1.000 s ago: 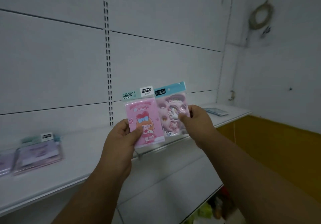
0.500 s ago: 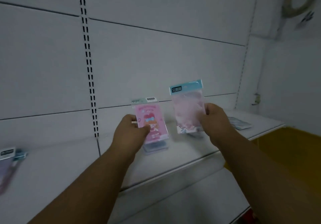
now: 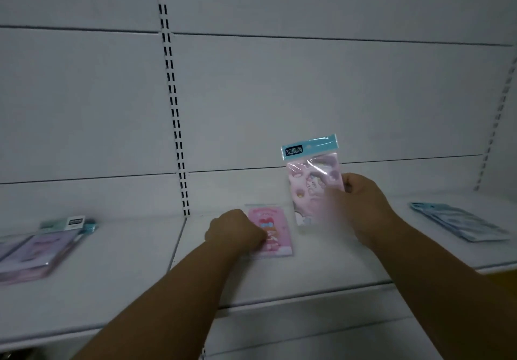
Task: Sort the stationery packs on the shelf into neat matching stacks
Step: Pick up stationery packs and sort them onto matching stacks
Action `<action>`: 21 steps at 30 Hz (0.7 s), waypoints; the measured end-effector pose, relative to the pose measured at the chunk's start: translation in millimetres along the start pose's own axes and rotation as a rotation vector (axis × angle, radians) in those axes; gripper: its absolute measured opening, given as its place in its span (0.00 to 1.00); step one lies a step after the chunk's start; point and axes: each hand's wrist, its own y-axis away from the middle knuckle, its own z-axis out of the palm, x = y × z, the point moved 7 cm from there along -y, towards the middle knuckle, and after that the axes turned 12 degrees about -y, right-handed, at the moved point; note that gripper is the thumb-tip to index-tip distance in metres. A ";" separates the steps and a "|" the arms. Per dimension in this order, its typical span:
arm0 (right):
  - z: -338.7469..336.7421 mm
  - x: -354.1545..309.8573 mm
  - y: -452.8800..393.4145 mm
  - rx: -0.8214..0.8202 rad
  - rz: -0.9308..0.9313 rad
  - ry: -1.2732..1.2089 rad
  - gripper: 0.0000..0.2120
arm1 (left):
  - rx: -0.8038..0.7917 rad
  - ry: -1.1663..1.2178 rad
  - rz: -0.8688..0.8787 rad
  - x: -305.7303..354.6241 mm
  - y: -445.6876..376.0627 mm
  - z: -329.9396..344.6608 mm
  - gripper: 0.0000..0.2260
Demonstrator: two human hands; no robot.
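Note:
A pink pack with a cartoon girl (image 3: 275, 228) lies flat on the white shelf (image 3: 279, 281), and my left hand (image 3: 235, 231) rests on its left side, fingers curled on it. My right hand (image 3: 361, 206) holds a clear pack with a teal header and pink unicorn stickers (image 3: 313, 180) upright above the shelf, just right of the pink pack. A stack of purple and pink packs (image 3: 36, 248) lies at the far left of the shelf. A stack of light blue packs (image 3: 458, 222) lies at the far right.
The white back panel has a slotted upright (image 3: 174, 108) behind the shelf. A gap between shelf sections runs just left of my left hand. A second slotted upright (image 3: 498, 119) stands at the far right.
My left hand has lowered the pink girl pack from the air down flat onto the shelf. My right hand keeps the unicorn pack raised. The view has shifted toward the shelf.

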 end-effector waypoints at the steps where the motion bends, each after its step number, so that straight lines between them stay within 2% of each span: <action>1: 0.2 3.4 -1.7 -0.025 0.008 -0.006 0.05 | 0.008 -0.012 -0.017 0.5 -1.1 -1.2 0.19; 8: 8.7 13.5 -8.1 -0.127 0.058 -0.052 0.06 | 0.038 -0.146 -0.092 -1.6 -1.8 -7.8 0.21; 10: 9.7 12.6 -9.5 -0.124 0.054 -0.060 0.06 | 0.108 -0.138 -0.079 -2.0 -4.9 -14.2 0.24; 11: 9.1 12.4 -9.5 -0.119 0.051 -0.049 0.05 | 0.168 -0.052 -0.038 1.5 -6.9 -18.9 0.21; 13: 6.9 13.1 -9.4 -0.112 0.048 -0.008 0.03 | 0.267 0.260 0.101 15.8 -10.2 -29.1 0.10; 15: 0.5 13.0 -10.6 -0.094 0.043 0.056 0.02 | 0.288 0.570 0.227 35.6 -12.1 -38.6 0.10; 18: -23.6 9.8 -8.2 -0.045 0.030 0.131 0.01 | 0.173 0.813 0.278 67.1 -19.1 -39.9 0.11; 21: -61.0 8.8 -1.5 0.000 0.050 0.142 0.01 | 0.041 0.914 0.318 106.1 -20.1 -24.3 0.08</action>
